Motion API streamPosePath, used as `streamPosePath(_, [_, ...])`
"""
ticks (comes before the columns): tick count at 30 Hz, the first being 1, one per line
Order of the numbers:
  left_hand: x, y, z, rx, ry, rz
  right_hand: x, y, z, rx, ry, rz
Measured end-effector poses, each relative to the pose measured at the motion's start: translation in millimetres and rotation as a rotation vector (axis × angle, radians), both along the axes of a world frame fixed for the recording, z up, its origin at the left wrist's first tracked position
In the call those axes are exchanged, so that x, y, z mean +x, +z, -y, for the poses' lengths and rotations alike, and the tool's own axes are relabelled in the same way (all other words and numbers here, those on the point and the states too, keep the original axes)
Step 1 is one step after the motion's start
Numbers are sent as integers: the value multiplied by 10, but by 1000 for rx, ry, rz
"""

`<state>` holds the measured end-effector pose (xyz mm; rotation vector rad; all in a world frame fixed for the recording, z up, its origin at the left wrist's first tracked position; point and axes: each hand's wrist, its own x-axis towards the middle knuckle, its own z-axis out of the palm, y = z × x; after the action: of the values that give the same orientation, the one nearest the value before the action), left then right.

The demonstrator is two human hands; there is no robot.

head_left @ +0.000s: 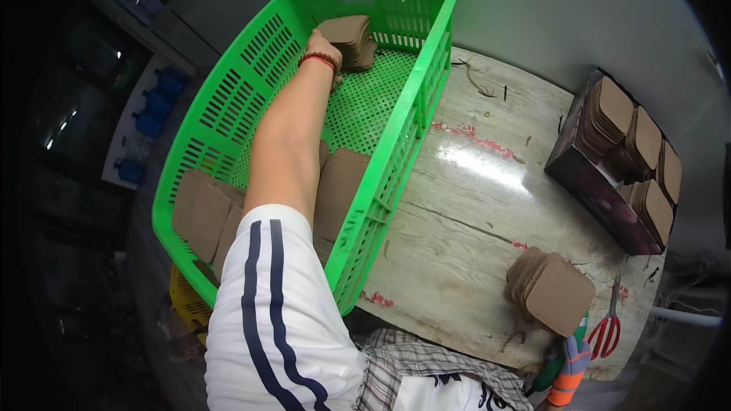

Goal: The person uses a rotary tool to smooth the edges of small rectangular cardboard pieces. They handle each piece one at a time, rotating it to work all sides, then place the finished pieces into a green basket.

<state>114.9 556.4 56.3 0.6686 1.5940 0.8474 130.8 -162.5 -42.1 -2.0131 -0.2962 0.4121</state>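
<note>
My left hand (pixel 324 47) reaches far into a green plastic crate (pixel 426 68) and grips a stack of brown cardboard pieces (pixel 352 39) at its far end. A red bead bracelet is on that wrist. More brown cardboard pieces (pixel 339 186) lie in the near end of the crate, on both sides of my arm. At the lower right, my right hand (pixel 569 369), in an orange and blue striped glove, holds up a second fanned stack of brown cardboard pieces (pixel 552 289) above the table edge; the stack hides most of the hand.
The crate rests on a worn wooden table (pixel 472 205). A dark box (pixel 601 190) at the right holds several upright stacks of the same brown pieces. Red-handled scissors (pixel 607 327) lie near the right corner. A yellow crate (pixel 186 304) shows below the green one.
</note>
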Motion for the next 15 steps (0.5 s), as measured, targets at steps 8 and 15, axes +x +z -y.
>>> streamPosePath(8, [-167, -63, -40, -6, 161, 257, 93, -51, 205, -47, 134, -147])
streamPosePath(15, [-177, -9, 21, -21, 112, 407, 46, 36, 128, -52, 115, -200])
